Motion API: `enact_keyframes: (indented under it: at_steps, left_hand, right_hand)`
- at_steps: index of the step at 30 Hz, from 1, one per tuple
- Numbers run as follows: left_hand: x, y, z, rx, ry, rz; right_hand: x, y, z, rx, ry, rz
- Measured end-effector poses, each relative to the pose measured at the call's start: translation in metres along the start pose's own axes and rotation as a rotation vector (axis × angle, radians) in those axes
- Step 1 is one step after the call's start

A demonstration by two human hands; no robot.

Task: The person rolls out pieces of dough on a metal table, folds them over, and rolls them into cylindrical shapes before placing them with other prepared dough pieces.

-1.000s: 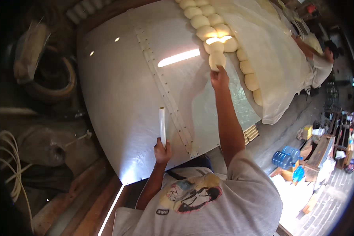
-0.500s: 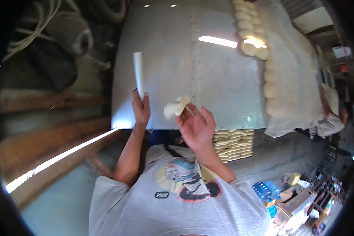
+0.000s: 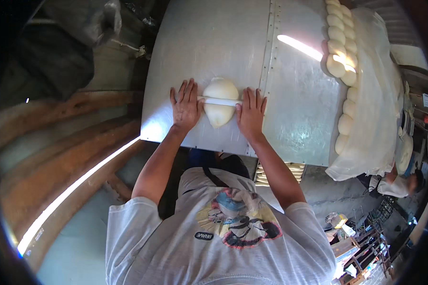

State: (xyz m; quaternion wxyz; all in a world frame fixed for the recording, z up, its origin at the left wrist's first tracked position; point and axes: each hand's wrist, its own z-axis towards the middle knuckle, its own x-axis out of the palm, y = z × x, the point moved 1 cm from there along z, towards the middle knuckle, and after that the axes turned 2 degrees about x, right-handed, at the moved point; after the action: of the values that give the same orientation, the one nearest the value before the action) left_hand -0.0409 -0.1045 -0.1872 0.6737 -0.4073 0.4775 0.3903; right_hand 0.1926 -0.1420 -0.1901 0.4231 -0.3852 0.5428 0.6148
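Observation:
My left hand [image 3: 184, 107] lies with fingers stretched over the left end of a white rolling pin [image 3: 221, 102]. My right hand [image 3: 251, 111] rests on the other end, fingers straight and apart. The pin lies crosswise over the middle of a pale piece of dough [image 3: 219, 116], which bulges out above and below it on the metal work table [image 3: 171, 57]. Just right of my right hand runs a riveted seam [image 3: 268, 52] in the metal.
Rows of round dough pieces [image 3: 336, 35] line the table's right side, beside a translucent plastic sheet [image 3: 371, 142]. Trays of dough strips [image 3: 280, 175] stand below the front edge. Another person [image 3: 394, 186] is at the right. Wooden beams [image 3: 66, 109] run along the left.
The dough from my right hand is now down on the metal under the pin. My left hand has laid the pin from upright to crosswise, and both hands now press its ends.

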Motion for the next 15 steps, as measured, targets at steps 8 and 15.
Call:
enact_keyframes:
  at_steps: [8,15]
  left_hand:
    - [0.042,0.046,0.207,0.001,-0.008,0.023]
    - [0.048,0.044,0.191,0.129,0.163,0.129]
  right_hand:
    - [0.029,-0.029,0.188,0.131,-0.105,-0.111]
    - [0.037,-0.041,0.219,0.138,-0.056,-0.107]
